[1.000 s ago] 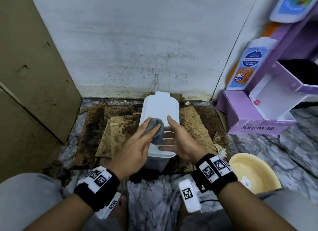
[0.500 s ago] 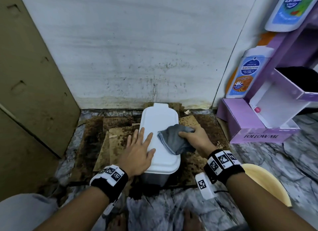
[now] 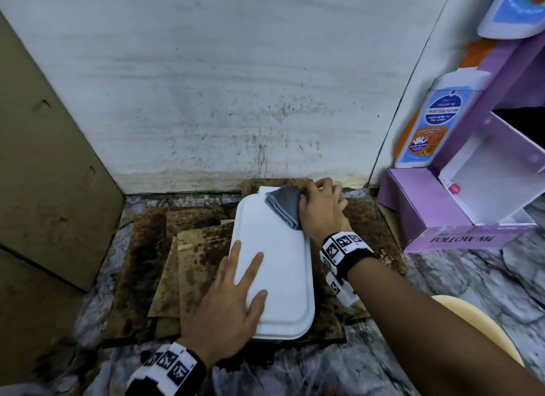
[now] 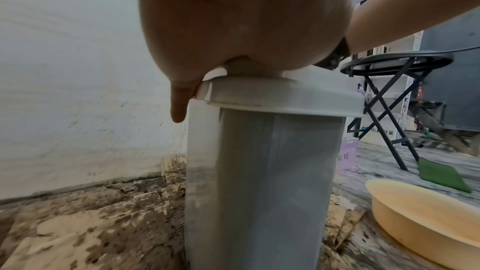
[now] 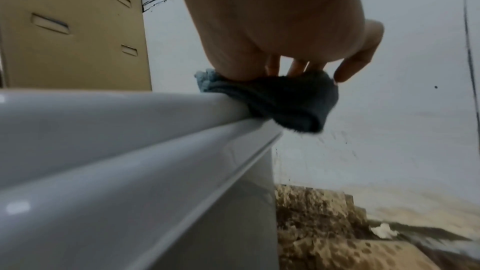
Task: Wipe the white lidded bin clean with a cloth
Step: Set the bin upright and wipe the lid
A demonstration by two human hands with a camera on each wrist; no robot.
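A tall white bin (image 4: 262,182) with a flat white lid (image 3: 280,266) stands on stained cardboard near the wall. My left hand (image 3: 233,301) lies flat on the lid's near left part, fingers straight; its palm (image 4: 233,17) presses the lid rim (image 4: 283,98) in the left wrist view. My right hand (image 3: 321,209) holds a grey cloth (image 3: 284,205) against the lid's far right corner. In the right wrist view, the fingers (image 5: 298,67) curl over the cloth (image 5: 285,102), which hangs over the lid's edge (image 5: 155,130).
Stained cardboard sheets (image 3: 188,248) cover the marble floor around the bin. A brown cabinet (image 3: 44,189) stands left, a purple display box (image 3: 472,207) with bottles right. A yellow basin (image 4: 426,219) sits near right, a black folding stool (image 4: 394,93) and a green dustpan (image 4: 441,174) behind it.
My right hand took the cloth from the left hand and slid it from the lid's near part to its far right corner. The left hand flattened onto the lid.
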